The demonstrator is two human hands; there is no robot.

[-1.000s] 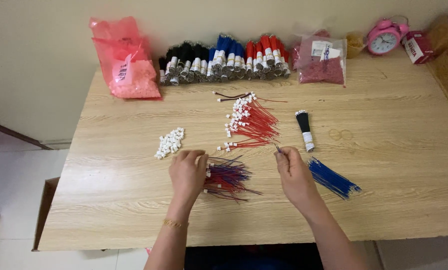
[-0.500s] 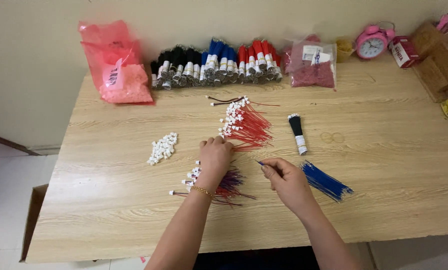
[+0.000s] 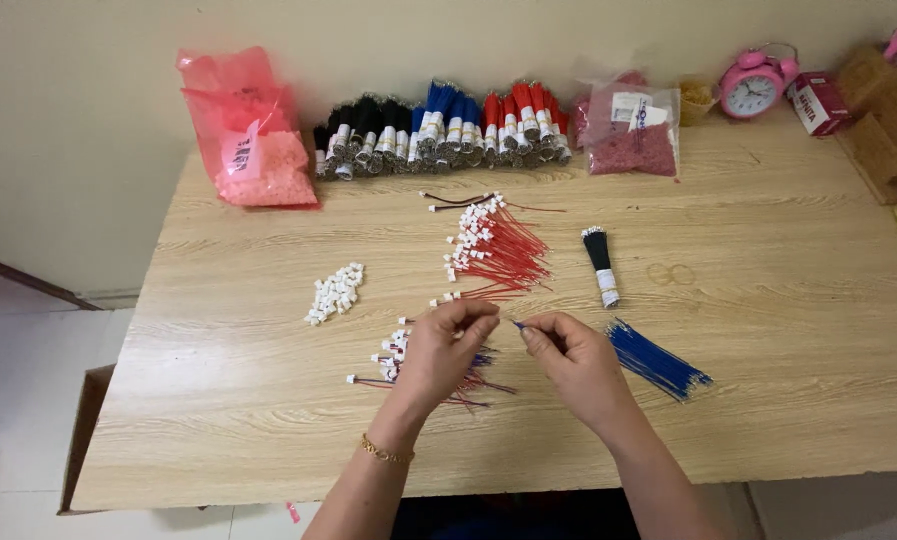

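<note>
My left hand (image 3: 438, 352) is pinched at the fingertips on what looks like a small white connector, right over a heap of red-and-blue wired connectors (image 3: 393, 358). My right hand (image 3: 576, 362) pinches a thin blue wire (image 3: 517, 324) whose tip points at the left fingertips, a few centimetres away. Loose blue wires (image 3: 660, 364) lie just right of my right hand. A fan of red wires with white connectors (image 3: 498, 250) lies just beyond both hands. A small pile of bare white connectors (image 3: 334, 292) sits to the left.
A taped black wire bundle (image 3: 600, 262) lies right of the red wires. Along the table's (image 3: 788, 300) back edge are black, blue and red wire bundles (image 3: 438, 125), a pink bag (image 3: 253, 140), a bag of red pieces (image 3: 633, 125), a pink alarm clock (image 3: 753, 85) and boxes (image 3: 873, 110).
My left hand lifted off the wired heap and came right to meet my right hand. The right hand kept its blue wire and shifted slightly toward the left hand.
</note>
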